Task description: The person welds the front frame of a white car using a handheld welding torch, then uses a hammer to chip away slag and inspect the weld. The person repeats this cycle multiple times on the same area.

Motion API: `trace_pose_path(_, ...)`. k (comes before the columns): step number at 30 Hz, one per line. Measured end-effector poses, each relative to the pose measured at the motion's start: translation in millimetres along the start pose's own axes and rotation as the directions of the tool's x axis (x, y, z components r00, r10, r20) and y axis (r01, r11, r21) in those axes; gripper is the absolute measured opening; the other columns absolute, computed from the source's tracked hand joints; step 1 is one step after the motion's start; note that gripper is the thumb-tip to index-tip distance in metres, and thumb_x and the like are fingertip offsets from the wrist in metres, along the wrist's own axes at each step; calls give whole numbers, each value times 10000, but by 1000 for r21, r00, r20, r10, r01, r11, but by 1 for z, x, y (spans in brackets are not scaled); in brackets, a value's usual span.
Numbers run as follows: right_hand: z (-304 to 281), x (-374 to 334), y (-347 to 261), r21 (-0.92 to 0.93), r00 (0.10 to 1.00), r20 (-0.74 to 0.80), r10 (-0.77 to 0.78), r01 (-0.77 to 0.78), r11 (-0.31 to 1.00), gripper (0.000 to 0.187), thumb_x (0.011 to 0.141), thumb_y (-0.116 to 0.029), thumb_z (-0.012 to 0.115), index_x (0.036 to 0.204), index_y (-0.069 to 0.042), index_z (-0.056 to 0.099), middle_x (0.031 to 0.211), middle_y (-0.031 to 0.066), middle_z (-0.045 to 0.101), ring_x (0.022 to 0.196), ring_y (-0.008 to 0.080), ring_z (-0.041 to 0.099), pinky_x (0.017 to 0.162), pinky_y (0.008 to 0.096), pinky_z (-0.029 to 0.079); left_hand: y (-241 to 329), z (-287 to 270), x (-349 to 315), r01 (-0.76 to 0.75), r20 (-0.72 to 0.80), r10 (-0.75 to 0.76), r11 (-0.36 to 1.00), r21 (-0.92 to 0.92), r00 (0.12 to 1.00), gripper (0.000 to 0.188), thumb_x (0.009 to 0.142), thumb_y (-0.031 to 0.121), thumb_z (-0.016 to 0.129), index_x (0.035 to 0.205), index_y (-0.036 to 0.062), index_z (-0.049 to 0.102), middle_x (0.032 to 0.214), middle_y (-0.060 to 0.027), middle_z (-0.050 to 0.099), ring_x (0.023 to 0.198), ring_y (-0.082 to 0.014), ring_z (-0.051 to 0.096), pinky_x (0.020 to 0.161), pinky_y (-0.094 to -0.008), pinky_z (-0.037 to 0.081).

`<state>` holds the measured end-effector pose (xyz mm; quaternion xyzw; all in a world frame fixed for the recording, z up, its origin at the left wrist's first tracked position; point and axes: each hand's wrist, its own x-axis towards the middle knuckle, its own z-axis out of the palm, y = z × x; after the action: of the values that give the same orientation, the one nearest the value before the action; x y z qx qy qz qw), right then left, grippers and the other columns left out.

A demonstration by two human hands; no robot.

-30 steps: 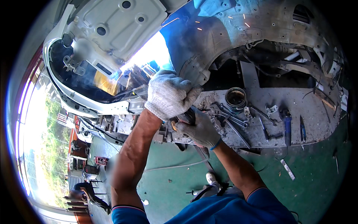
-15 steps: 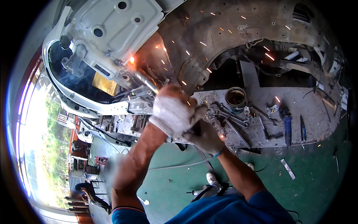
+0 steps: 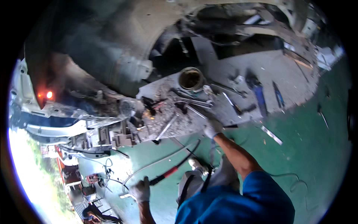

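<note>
My gloved left hand (image 3: 141,189) is low at left, closed round a torch-like tool (image 3: 169,173) with a black-and-red handle. A light metal end sticks out past the hand, and a dark tapering tail runs up to the right. My gloved right hand (image 3: 212,128) is at the bench's near edge, fingers wrapped round the end of a hammer's metal handle (image 3: 196,111); its dark head lies among other tools. A small spot on the car body (image 3: 49,95) glows orange at far left.
On the bench (image 3: 227,100) are a tin can (image 3: 191,78), wrenches (image 3: 192,101), a blue power tool (image 3: 259,98), pliers (image 3: 278,95) and another metal bar (image 3: 166,127). A grey hose (image 3: 160,161) crosses the green floor. A person (image 3: 97,214) is at lower left.
My hands have separated: the left went down with the torch-like tool, the right moved down onto the hammer handle. The flying sparks have stopped. The view has shifted right.
</note>
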<state>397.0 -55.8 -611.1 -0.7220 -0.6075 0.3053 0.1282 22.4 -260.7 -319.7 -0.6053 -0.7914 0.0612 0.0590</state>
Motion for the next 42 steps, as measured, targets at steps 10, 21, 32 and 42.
trace_pose_path(10, 105, 68, 32, -96, 993, 120, 1, 11, 995, 591, 719, -151, 758, 1290, -39, 652, 1253, 231, 672, 1125, 363, 680, 955, 449, 547, -69, 30, -22, 418, 551, -349, 908, 1, 758, 656, 968, 712, 479, 989, 149, 816, 965, -209, 766, 942, -414, 729, 862, -532, 538)
trace_pose_path(21, -37, -97, -236, 989, 988, -130, 79, 123, 86, 194, 1019, -255, 679, 1013, -67, 631, 724, 0, 596, 598, 97, 564, 563, 297, 478, -185, 51, 30, 299, 531, -141, 927, -224, 835, 686, 968, 685, 539, 954, 44, 782, 923, -267, 740, 911, -438, 717, 842, -541, 535)
trace_pose_path(32, -177, -65, -477, 650, 648, -744, -164, 758, 53, 203, 1078, -220, 609, 1088, -17, 606, 769, 25, 555, 618, 133, 523, 541, 319, 433, -167, 23, 53, 170, 468, -77, 972, -159, 880, 678, 978, 707, 482, 954, 114, 811, 904, -232, 753, 861, -411, 729, 791, -517, 548)
trace_pose_path(42, -200, -87, -514, 490, 505, -861, -64, 856, 165, 242, 1021, -224, 676, 1023, -2, 580, 809, 196, 684, 666, 318, 697, 585, 462, 531, -207, 47, 37, 203, 452, -94, 959, -198, 887, 662, 971, 704, 519, 950, 110, 811, 882, -225, 752, 819, -387, 723, 778, -508, 545)
